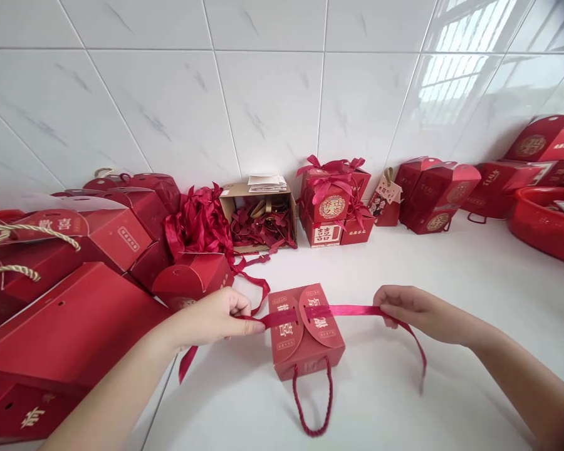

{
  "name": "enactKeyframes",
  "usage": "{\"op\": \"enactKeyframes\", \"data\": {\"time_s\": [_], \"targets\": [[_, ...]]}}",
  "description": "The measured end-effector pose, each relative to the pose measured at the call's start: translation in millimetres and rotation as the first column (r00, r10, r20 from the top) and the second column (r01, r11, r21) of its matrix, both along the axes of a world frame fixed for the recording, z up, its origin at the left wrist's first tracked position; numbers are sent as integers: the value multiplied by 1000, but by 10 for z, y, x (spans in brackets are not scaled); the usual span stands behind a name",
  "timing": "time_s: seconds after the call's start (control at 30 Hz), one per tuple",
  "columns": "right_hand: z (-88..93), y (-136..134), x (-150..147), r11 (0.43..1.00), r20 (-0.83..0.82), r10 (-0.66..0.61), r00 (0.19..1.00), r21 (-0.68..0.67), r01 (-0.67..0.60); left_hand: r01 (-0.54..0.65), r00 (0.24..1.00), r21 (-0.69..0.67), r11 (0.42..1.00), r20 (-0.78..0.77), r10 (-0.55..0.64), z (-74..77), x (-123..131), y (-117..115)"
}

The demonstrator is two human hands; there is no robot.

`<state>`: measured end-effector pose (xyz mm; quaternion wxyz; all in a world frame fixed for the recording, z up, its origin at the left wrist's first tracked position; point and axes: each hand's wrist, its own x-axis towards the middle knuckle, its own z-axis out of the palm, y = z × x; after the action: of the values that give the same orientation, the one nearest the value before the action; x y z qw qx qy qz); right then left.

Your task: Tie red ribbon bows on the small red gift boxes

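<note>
Pinches ribbon [355, 310] in left hand [216, 318] just beside left edge of small box [305, 338], in right hand [418, 309] well apart from right edge. Holds ribbon straight across small box on white tabletop [479, 307]. Has room rightward toward red basin [540, 225], less leftward beside heaped red boxes [70, 313].

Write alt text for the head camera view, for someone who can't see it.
A person's left hand and right hand stretch a red ribbon across a small red gift box with a rope handle on a white surface. Behind the box, a heap of ribbon, an open carton and bow-tied boxes sit before a white tiled wall.
</note>
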<state>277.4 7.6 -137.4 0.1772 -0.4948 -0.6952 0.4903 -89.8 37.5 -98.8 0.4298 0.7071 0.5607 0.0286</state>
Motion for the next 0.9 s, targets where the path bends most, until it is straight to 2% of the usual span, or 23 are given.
{"op": "enactKeyframes", "data": {"time_s": [0.1, 0.27, 0.37, 0.47, 0.53, 0.6, 0.7, 0.8, 0.83, 0.87, 0.9], "targets": [[-28, -20, -27, 1000, 83, -10, 996, 10, 9, -8, 1000, -36, 999, 16, 8, -111, 42, 43], [-89, -60, -131, 999, 120, -32, 992, 26, 29, 12, 998, -83, 996, 57, -7, -259, 67, 106], [-123, -61, -141, 997, 146, -62, 987, 60, 54, -37, 998, 8, 999, 56, 36, -303, 81, 113], [-150, -48, -105, 986, 215, -118, 969, 137, 90, -92, 989, 111, 990, 124, 78, -330, 117, 105], [-166, -39, -69, 975, 267, -163, 950, 189, 114, -114, 980, 130, 985, 177, 90, -327, 138, 96], [-184, -32, -35, 966, 287, -197, 938, 223, 135, -125, 975, 154, 980, 202, 93, -295, 145, 79], [-195, -35, -5, 930, 290, -259, 921, 331, 157, -151, 981, 284, 947, 163, 107, -178, 142, 16], [-137, -81, -27, 822, 247, -386, 889, 530, 210, -171, 978, 486, 857, -18, 206, -1, 152, -131], [-100, -111, -49, 804, 222, -388, 895, 557, 211, -147, 971, 530, 835, -84, 225, 54, 163, -200], [-59, -148, -77, 819, 209, -345, 915, 543, 185, -110, 966, 543, 832, -139, 218, 97, 177, -273], [-18, -190, -112, 863, 208, -250, 946, 491, 120, -67, 968, 520, 851, -172, 182, 124, 195, -349]]}}
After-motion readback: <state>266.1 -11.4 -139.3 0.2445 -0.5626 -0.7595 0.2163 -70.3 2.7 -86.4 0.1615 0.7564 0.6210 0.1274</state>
